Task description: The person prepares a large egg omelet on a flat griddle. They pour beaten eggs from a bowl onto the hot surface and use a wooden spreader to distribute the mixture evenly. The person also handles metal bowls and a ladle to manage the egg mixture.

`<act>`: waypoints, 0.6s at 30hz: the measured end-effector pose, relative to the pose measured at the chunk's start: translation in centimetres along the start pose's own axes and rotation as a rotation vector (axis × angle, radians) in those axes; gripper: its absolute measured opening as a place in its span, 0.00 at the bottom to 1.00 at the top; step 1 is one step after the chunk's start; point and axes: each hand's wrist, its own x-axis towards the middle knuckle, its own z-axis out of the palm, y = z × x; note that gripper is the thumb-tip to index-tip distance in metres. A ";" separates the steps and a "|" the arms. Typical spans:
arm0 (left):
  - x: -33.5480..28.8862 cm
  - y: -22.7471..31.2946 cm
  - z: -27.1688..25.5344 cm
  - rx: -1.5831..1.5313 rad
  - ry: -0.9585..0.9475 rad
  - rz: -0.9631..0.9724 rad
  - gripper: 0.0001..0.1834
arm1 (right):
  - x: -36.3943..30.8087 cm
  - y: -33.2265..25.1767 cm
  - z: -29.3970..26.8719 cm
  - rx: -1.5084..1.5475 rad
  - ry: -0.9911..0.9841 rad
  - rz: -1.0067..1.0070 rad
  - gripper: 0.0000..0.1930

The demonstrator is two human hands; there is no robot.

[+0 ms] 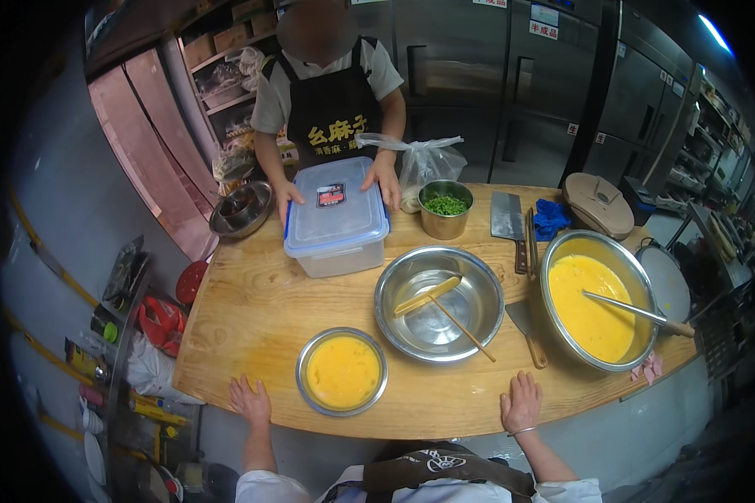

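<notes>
At the table's far left corner we see a steel bowl with dark contents. We rest our left hand palm down by the near left corner, fingers spread apart and pointing toward the far edge, gripping nothing; the forearm reaches up from below the near edge. A co-worker at the far edge lays both hands on a clear plastic box with a blue-edged lid; on the lid we notice a dark and red label, and on the black apron large yellow characters. Near our left hand, toward the near edge, stands the small bowl of yellow liquid. Next comes a wide steel basin at mid-table, holding a bamboo piece and a thin stick. Our own apron bears a white emblem. We set our right hand on the near edge, palm down, fingers slightly apart, clasping nothing, with a bracelet at the wrist. Just beyond it lies a wooden-handled tool. Toward the right end stands a large bowl of yellow liquid with a ladle.
</notes>
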 end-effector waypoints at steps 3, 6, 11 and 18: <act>-0.1 0.0 0.0 0.009 -0.002 -0.004 0.27 | 0.0 -0.1 0.0 0.002 0.005 0.000 0.23; -0.1 -0.1 0.1 0.015 0.002 -0.003 0.27 | 0.1 -0.2 -0.1 0.003 0.010 0.000 0.23; -0.1 0.1 0.0 0.031 -0.003 -0.009 0.27 | 0.1 -0.1 -0.1 -0.002 0.007 0.005 0.23; -0.2 0.3 -0.3 0.024 -0.007 -0.003 0.28 | 0.0 -0.1 -0.1 -0.002 -0.013 0.021 0.23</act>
